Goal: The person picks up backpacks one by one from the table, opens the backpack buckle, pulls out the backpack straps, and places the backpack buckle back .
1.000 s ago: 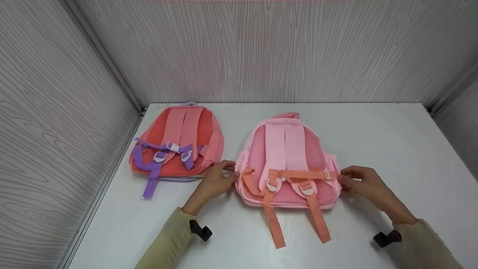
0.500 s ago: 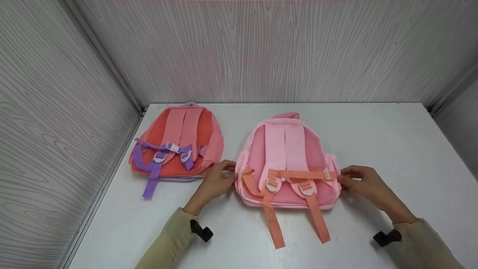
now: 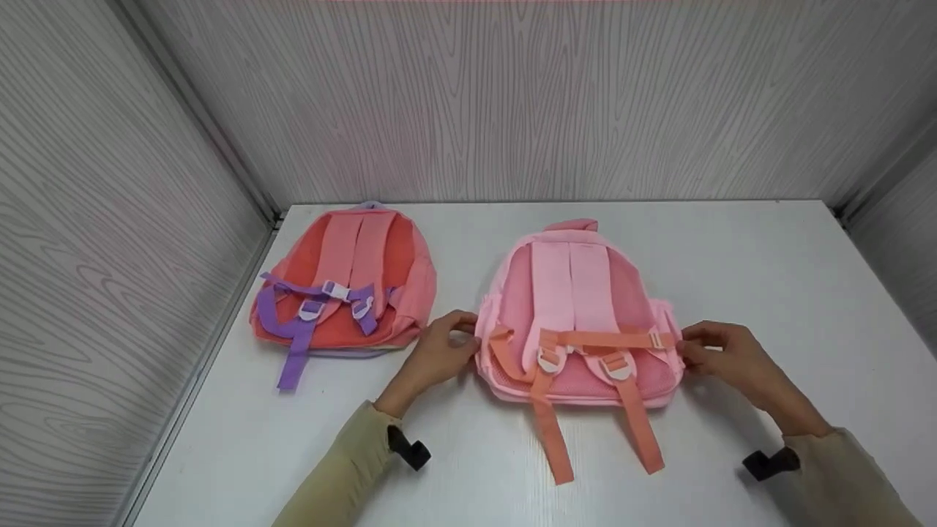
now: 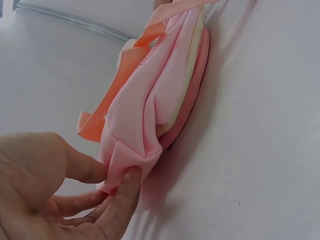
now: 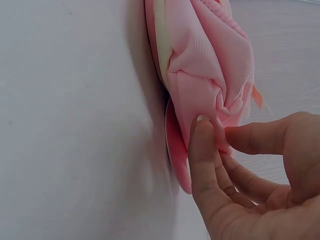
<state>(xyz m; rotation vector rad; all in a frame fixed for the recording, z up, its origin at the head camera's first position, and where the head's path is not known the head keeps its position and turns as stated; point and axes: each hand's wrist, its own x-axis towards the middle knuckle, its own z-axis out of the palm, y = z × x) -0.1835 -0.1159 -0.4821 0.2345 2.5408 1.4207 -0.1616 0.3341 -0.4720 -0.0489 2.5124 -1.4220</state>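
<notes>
A light pink backpack (image 3: 573, 293) lies on the white table with its shoulder straps facing up and two orange webbing ends hanging toward the near edge. My left hand (image 3: 438, 354) pinches its lower left side; in the left wrist view the thumb and fingers (image 4: 122, 200) grip a fold of the pink fabric. On the other side my right hand (image 3: 734, 364) pinches the lower right side, and the right wrist view shows thumb and fingers (image 5: 202, 150) on the cloth there. An orange chest strap (image 3: 607, 339) crosses the straps.
To the left lies a coral-red backpack (image 3: 400, 256) with purple straps (image 3: 293, 359), close to my left hand. The white table (image 3: 761, 271) meets a wood-grain back wall (image 3: 512, 102) and a left wall (image 3: 110, 256).
The pink backpack and both hands have shifted slightly to the right in the last half second, widening the gap to the coral-red backpack. Both hands keep their hold.
</notes>
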